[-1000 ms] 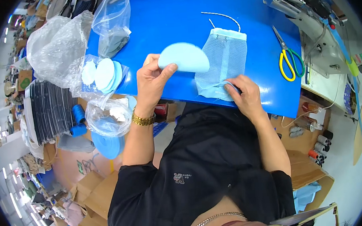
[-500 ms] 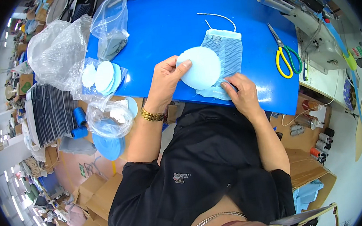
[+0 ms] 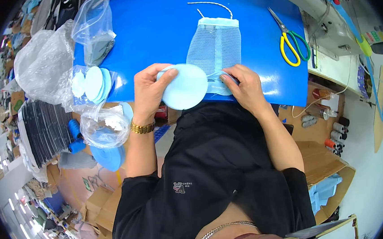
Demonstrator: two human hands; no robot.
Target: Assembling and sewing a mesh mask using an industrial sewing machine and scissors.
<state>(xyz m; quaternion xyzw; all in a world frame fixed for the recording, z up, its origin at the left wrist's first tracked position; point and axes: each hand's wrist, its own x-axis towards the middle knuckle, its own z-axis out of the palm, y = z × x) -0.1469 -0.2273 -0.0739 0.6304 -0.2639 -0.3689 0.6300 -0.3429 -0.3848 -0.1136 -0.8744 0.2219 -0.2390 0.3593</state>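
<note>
A round light-blue fabric disc (image 3: 184, 87) is pinched between the thumb and fingers of my left hand (image 3: 151, 90), held near the table's front edge. My right hand (image 3: 244, 86) is closed on the near end of a light-blue mesh pouch (image 3: 214, 41). The pouch lies on the blue table (image 3: 157, 28), its pale hemmed end pointing away from me and a thin white cord (image 3: 216, 4) coming out of it. The disc's right edge meets the gathered mesh by my right fingers; whether the two are joined I cannot tell.
Scissors (image 3: 289, 40) with yellow and green handles lie at the right, beside a sewing machine (image 3: 322, 15). Clear plastic bags (image 3: 45, 63) and a stack of light-blue discs (image 3: 95, 83) sit at the left. Below right are thread spools (image 3: 338, 135) and a cardboard box (image 3: 340, 175).
My left hand has brought the disc left and nearer to me, off the mesh it partly covered. More of the pouch shows now. The whole view has also shifted a little.
</note>
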